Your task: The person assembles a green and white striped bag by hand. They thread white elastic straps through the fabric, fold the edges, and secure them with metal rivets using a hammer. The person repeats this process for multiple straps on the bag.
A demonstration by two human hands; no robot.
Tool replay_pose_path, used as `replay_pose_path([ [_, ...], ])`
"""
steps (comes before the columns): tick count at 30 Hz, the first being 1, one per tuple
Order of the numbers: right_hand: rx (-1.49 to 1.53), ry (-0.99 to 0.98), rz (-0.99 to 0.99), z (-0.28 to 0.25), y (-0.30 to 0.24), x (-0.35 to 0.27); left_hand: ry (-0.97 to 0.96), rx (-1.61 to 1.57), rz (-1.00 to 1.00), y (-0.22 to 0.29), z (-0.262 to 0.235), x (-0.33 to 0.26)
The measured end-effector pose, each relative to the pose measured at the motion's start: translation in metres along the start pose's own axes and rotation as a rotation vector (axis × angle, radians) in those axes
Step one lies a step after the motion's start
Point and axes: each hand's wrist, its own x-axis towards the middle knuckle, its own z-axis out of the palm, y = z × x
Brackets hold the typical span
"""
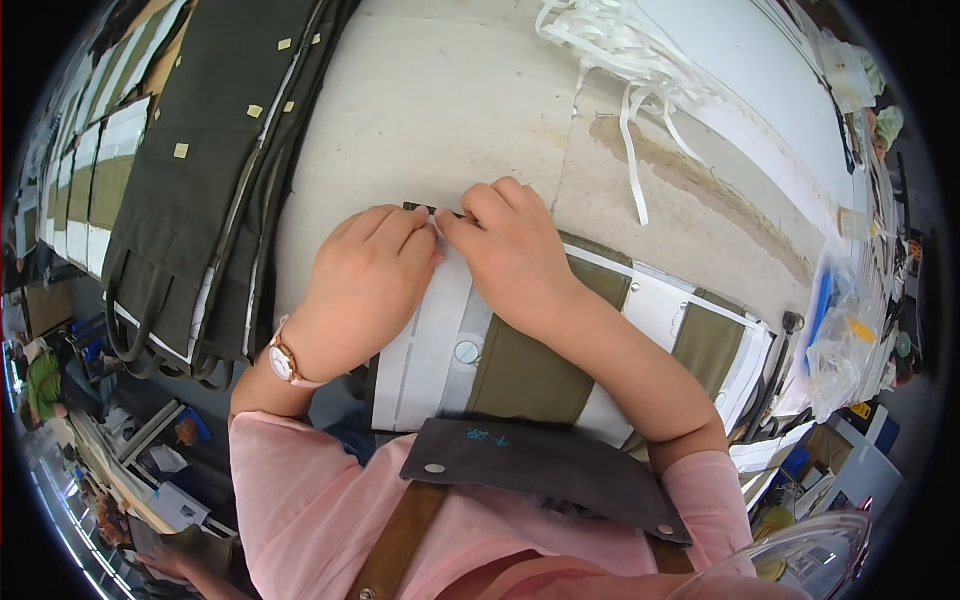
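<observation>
In front of me lies a white and olive fabric panel [535,375] with dark edging and a round snap near one white strip. My left hand [365,265], with a watch [283,360] on its wrist, pinches the panel's far left corner. Close beside it, my right hand [515,250] is closed at the same far edge, its thumb and finger nearly meeting the left fingertips. The bent fingers cover most of what lies under them. To the right, more white and olive panels [710,345] continue from under my right forearm.
Dark olive fabric bags [205,170] with handles and small tags are stacked on the left of the pale table [430,90]. A tangle of white tape [625,40] lies at the far right. Clear plastic bags [845,340] sit at the right edge. Another person's arm [175,565] shows lower left.
</observation>
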Motion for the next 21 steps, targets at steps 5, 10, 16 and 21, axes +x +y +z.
replay_pose_path([
  [5,0.028,-0.091,0.032,-0.008,-0.001,0.002,-0.054,-0.022,-0.005,0.005,-0.006,-0.002],
  [10,0.252,-0.056,0.325,-0.020,0.004,-0.004,-0.101,0.037,0.015,0.009,-0.008,-0.004],
  [16,0.228,-0.035,0.254,-0.017,0.005,-0.011,-0.095,0.120,0.057,0.006,-0.004,-0.005],
  [21,0.103,-0.042,-0.003,-0.020,0.013,-0.017,-0.107,0.132,0.045,0.007,-0.003,-0.005],
])
